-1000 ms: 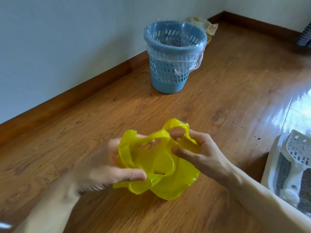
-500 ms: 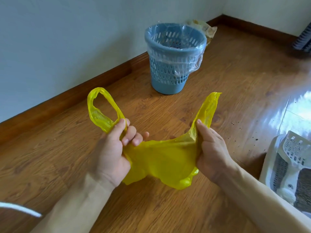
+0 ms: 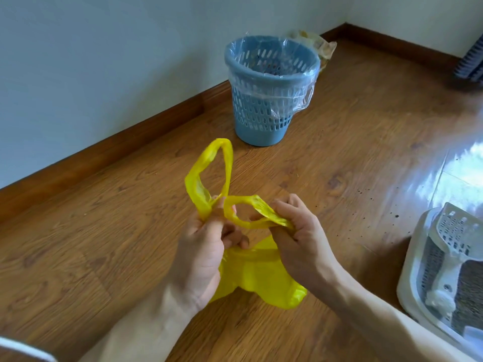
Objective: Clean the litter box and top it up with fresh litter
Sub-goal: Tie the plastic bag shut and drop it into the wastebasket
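Left hand (image 3: 202, 253) pinches one handle loop of the yellow bag (image 3: 257, 276), right hand (image 3: 300, 237) grips the other, bag hanging between them. Past the hands: a lined blue bin (image 3: 264, 100) with scraps. Right of the right hand: litter box (image 3: 415, 259) holding a scoop (image 3: 454, 241) over grey litter.

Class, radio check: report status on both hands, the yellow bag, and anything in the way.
Left hand and right hand both grip yellow bag, handles crossed. Litter box at right, scoop inside. Blue bin ahead, nothing between.
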The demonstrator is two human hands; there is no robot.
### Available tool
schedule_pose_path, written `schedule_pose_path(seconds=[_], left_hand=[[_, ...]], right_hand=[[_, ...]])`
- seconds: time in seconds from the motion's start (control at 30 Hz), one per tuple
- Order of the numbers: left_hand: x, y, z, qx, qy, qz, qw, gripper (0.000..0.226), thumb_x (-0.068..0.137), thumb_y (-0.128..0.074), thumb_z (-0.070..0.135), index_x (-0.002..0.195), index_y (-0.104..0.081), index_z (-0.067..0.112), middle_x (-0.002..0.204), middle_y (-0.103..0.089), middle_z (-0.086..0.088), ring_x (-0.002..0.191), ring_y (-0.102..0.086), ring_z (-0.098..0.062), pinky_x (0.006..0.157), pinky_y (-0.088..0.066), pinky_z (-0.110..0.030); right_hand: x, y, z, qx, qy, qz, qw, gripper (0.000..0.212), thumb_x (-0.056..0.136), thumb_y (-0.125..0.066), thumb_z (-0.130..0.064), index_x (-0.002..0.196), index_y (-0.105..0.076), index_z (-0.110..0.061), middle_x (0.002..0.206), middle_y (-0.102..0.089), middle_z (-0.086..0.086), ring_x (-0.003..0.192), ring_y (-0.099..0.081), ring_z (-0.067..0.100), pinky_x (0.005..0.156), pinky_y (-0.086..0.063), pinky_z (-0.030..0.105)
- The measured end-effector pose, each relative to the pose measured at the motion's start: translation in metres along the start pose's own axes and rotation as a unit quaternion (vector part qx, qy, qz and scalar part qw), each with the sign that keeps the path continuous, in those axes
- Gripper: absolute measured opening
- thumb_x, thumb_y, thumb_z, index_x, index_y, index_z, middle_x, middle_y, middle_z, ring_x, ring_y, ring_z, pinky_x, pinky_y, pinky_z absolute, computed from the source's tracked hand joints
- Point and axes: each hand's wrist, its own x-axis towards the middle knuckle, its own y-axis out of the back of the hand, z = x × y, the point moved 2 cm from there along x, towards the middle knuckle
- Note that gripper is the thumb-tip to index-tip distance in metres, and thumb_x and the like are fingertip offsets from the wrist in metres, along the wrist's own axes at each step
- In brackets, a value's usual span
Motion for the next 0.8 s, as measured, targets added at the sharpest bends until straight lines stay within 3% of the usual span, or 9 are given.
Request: schedule_pose_path(seconds=[0.07, 0.17, 0.2, 0.3, 0.47, 0.57, 0.63, 0.7, 0.8], left_hand=[[-0.001, 0.0, -0.003, -0.076, 0.059, -0.007, 0.995, 0.035, 0.103, -0.045, 0.023, 0.071, -0.048, 0.012, 0.056, -0.03, 0.001, 0.044, -0.03, -0.014, 0.045, -0.039, -0.029], [-0.002, 0.004, -0.008, -0.09, 0.105, 0.018, 0.99, 0.031, 0.104, -0.043, 0.025, 0.074, -0.046, 0.016, 0.059, -0.028, 0.001, 0.041, -0.028, -0.012, 0.039, -0.03, -0.023], [-0.003, 0.004, -0.01, -0.064, 0.107, 0.034, 0.992, 0.031, 0.103, -0.044, 0.024, 0.074, -0.047, 0.017, 0.059, -0.029, 0.001, 0.042, -0.029, -0.012, 0.038, -0.027, -0.022], [-0.005, 0.001, -0.007, -0.002, 0.077, 0.049, 0.996, 0.032, 0.103, -0.046, 0.023, 0.071, -0.046, 0.018, 0.058, -0.028, 0.001, 0.044, -0.027, -0.013, 0.039, -0.024, -0.022], [0.001, 0.005, 0.009, -0.033, 0.016, 0.076, 0.996, 0.049, 0.103, -0.051, 0.025, 0.053, -0.054, 0.023, 0.055, -0.044, 0.002, 0.047, -0.046, -0.014, 0.048, -0.044, -0.026], [0.004, 0.003, 0.01, -0.134, 0.036, 0.032, 0.99, 0.034, 0.1, -0.051, 0.03, 0.069, -0.056, 0.018, 0.067, -0.054, 0.001, 0.064, -0.062, -0.015, 0.074, -0.056, -0.036], [0.005, 0.002, 0.008, -0.158, 0.035, 0.007, 0.987, 0.029, 0.1, -0.049, 0.03, 0.074, -0.053, 0.015, 0.072, -0.058, -0.003, 0.072, -0.064, -0.02, 0.079, -0.056, -0.042], [0.004, 0.002, 0.007, -0.15, 0.043, -0.013, 0.988, 0.029, 0.103, -0.045, 0.028, 0.077, -0.049, 0.016, 0.064, -0.05, -0.003, 0.057, -0.056, -0.019, 0.061, -0.054, -0.037], [0.001, 0.006, 0.004, -0.009, 0.047, 0.006, 0.999, 0.027, 0.105, -0.042, 0.026, 0.08, -0.041, 0.018, 0.054, -0.028, 0.004, 0.039, -0.024, -0.01, 0.039, -0.027, -0.02]], right_hand=[[0.001, -0.002, -0.003, 0.206, -0.086, -0.028, 0.974, 0.027, 0.087, -0.052, 0.011, 0.093, -0.07, -0.008, 0.081, -0.062, 0.002, 0.073, -0.054, 0.011, 0.068, -0.045, 0.024], [0.003, -0.005, -0.011, 0.52, -0.225, -0.024, 0.823, 0.017, 0.095, -0.052, -0.001, 0.103, -0.067, 0.001, 0.075, -0.06, 0.011, 0.066, -0.057, 0.021, 0.064, -0.052, 0.031], [0.003, -0.005, -0.013, 0.53, -0.237, -0.024, 0.814, 0.018, 0.096, -0.051, -0.003, 0.104, -0.066, 0.001, 0.072, -0.058, 0.01, 0.059, -0.056, 0.021, 0.059, -0.051, 0.031], [0.005, -0.006, -0.017, 0.483, -0.218, -0.03, 0.847, 0.021, 0.101, -0.046, -0.013, 0.102, -0.065, -0.003, 0.057, -0.044, 0.005, 0.039, -0.038, 0.015, 0.042, -0.037, 0.024], [0.004, -0.001, -0.008, 0.258, -0.103, -0.006, 0.961, 0.036, 0.101, -0.046, -0.039, 0.079, -0.057, -0.013, 0.052, -0.032, -0.005, 0.048, -0.027, 0.013, 0.044, -0.026, 0.029], [0.0, -0.009, -0.003, 0.208, -0.107, -0.033, 0.972, 0.038, 0.097, -0.042, -0.045, 0.066, -0.049, -0.024, 0.051, -0.035, -0.012, 0.05, -0.03, 0.009, 0.049, -0.027, 0.027], [-0.006, -0.016, 0.0, 0.202, -0.12, -0.056, 0.97, 0.041, 0.096, -0.04, -0.047, 0.062, -0.045, -0.026, 0.051, -0.036, -0.013, 0.05, -0.03, 0.008, 0.049, -0.027, 0.028], [-0.012, -0.023, 0.004, 0.207, -0.133, -0.072, 0.967, 0.042, 0.096, -0.04, -0.049, 0.062, -0.042, -0.026, 0.052, -0.035, -0.014, 0.05, -0.029, 0.009, 0.049, -0.027, 0.03], [-0.016, -0.025, 0.005, 0.216, -0.135, -0.076, 0.964, 0.043, 0.098, -0.041, -0.048, 0.061, -0.04, -0.025, 0.055, -0.036, -0.008, 0.051, -0.032, 0.017, 0.048, -0.031, 0.038]])
